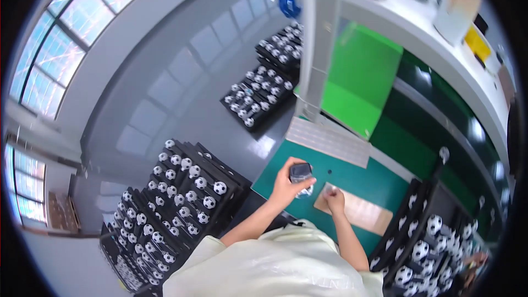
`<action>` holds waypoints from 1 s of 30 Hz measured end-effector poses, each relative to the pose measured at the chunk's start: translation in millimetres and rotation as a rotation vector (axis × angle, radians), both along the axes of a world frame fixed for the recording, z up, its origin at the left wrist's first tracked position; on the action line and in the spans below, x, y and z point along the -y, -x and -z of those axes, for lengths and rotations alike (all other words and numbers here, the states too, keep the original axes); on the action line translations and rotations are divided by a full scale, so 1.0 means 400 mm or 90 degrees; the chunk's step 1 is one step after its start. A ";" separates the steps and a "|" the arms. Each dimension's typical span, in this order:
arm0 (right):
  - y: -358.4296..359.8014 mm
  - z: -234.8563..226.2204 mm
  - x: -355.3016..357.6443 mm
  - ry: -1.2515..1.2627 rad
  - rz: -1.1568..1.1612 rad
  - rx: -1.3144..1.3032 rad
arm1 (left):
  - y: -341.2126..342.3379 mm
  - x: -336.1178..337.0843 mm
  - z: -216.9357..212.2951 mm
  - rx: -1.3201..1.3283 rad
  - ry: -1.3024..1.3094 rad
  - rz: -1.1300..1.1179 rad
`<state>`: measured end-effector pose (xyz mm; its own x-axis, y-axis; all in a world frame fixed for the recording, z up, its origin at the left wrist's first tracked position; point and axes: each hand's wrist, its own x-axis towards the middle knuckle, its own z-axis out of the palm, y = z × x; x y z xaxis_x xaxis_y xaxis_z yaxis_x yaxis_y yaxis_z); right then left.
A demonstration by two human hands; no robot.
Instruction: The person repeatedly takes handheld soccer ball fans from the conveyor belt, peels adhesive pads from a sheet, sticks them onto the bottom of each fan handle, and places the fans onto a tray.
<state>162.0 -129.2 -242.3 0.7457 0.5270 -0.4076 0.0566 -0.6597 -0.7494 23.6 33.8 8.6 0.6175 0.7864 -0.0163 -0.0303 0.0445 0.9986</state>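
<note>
My left hand [286, 186] is closed around a small black boxy object [300, 171] with rounded corners, held above the green work surface [268, 178]. Something clear and shiny shows under that object, beside my thumb; its kind is too blurred to tell. Over the left end of a tan, flat sheet [369, 215], my right hand [334, 201] has its fingertips pinched together. Whatever lies between those fingertips is too small to make out.
A pale gridded sheet [330, 140] lies at the far edge of the work surface. Black trays with soccer-ball-patterned balls stand at left [176, 192], farther off [258, 96] and at right [426, 253]. A green panel [360, 80] and white shelf [396, 14] rise beyond.
</note>
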 end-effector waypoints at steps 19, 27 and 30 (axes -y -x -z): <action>0.046 -1.002 0.089 -0.443 0.007 0.136 | -0.151 0.116 -0.212 0.097 -0.349 0.192; 0.028 -1.021 0.126 -0.562 0.100 -0.113 | -0.196 0.183 -0.248 0.169 -0.411 0.201; 0.036 -1.019 0.142 -0.546 0.078 -0.075 | -0.193 0.197 -0.249 0.137 -0.444 0.228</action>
<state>147.8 -186.0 165.4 0.7946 0.6070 0.0141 -0.0873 0.1373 -0.9867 100.9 -44.9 108.3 0.7677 0.3259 0.5518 -0.3266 -0.5418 0.7744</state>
